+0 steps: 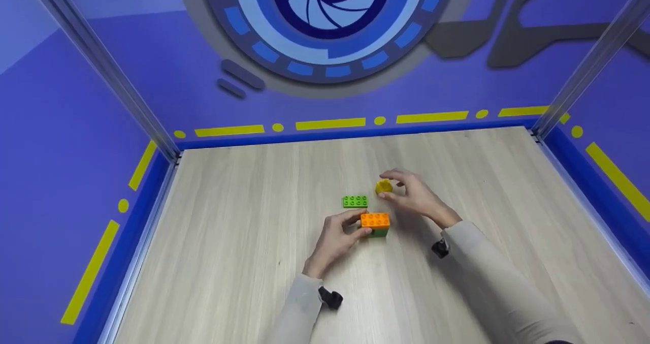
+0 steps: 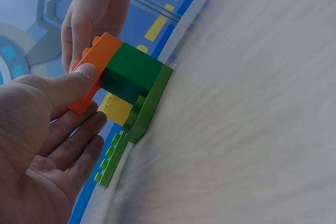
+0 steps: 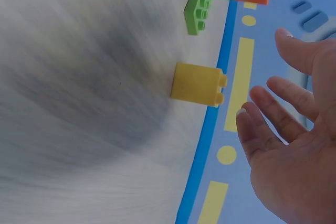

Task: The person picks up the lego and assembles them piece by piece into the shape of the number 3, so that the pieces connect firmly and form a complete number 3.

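My left hand (image 1: 337,236) is pinching an orange plastic brick (image 1: 375,220), stacked on green bricks (image 2: 134,72); yellow plastic brick (image 1: 384,187) and light-green studded plate (image 1: 355,201) are sitting unattached — right hand (image 1: 414,195) hovering wide.

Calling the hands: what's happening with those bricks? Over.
Left hand pinches orange brick atop dark green brick. Right hand by yellow brick, not gripping. Light green plate nearby; no obstruction visible.

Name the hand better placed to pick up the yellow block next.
Probably the right hand: it is nearer the yellow block and holds nothing, while the left hand pinches the orange block.
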### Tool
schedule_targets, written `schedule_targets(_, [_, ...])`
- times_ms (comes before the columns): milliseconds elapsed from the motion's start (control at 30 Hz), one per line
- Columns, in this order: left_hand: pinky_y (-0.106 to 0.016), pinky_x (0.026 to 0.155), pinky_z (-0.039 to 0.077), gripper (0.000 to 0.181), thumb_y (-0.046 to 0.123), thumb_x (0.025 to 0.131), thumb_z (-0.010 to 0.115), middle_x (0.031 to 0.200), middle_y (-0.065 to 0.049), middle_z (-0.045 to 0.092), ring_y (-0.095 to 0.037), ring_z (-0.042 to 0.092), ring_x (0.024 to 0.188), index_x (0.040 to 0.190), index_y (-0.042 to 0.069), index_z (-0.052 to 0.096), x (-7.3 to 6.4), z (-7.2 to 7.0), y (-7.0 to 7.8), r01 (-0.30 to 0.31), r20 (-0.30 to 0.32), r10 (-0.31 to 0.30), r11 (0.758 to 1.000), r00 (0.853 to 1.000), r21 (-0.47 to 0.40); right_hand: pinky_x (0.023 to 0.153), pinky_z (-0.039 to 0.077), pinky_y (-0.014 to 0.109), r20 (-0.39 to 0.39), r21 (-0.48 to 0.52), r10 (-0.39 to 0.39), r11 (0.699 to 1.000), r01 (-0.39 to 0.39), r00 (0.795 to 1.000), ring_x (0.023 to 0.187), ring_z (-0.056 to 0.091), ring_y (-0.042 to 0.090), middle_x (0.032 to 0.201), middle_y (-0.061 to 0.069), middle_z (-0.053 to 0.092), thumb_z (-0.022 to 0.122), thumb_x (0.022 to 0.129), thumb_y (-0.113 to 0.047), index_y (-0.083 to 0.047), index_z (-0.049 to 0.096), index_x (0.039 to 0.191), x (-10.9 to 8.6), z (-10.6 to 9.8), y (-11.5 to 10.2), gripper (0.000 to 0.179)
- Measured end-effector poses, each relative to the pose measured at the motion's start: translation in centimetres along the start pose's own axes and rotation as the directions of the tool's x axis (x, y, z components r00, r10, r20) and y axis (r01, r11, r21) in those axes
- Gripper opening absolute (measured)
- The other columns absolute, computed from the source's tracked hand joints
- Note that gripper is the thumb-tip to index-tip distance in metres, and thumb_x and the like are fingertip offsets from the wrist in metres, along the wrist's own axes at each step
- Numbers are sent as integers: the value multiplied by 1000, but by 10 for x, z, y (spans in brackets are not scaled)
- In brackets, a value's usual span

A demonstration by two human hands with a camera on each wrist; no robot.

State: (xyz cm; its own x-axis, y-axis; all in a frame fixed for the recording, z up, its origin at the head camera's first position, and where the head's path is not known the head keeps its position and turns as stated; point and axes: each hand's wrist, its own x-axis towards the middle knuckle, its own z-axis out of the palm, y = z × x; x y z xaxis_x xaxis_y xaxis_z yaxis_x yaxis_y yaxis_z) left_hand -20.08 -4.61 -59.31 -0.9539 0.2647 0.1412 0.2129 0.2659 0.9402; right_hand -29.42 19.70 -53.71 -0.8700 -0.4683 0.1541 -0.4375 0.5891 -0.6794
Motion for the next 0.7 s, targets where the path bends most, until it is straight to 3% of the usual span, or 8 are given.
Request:
schedule_targets(333, [-31, 111, 54, 51, 19, 96, 81, 143, -4, 70, -20, 67, 132, 144, 7, 67, -2, -1, -1, 27, -2, -27, 1000, 1000, 7, 112, 52, 59, 16, -12, 91, 996, -91, 996, 135, 59, 42, 148, 17, 60, 83, 96, -21, -2, 62, 146, 13, 11, 15, 58])
schedule_targets(700, [-31, 115, 51, 53, 22, 97, 81, 145, 0, 69, -19, 65, 135, 145, 10, 66, -3, 1, 1, 55, 0, -55, 998, 998, 40, 116, 49, 56, 75, 148, 253, 954, -262, 964, 137, 59, 40, 152, 17, 59, 81, 97, -12, -5, 59, 150, 16, 17, 31, 58])
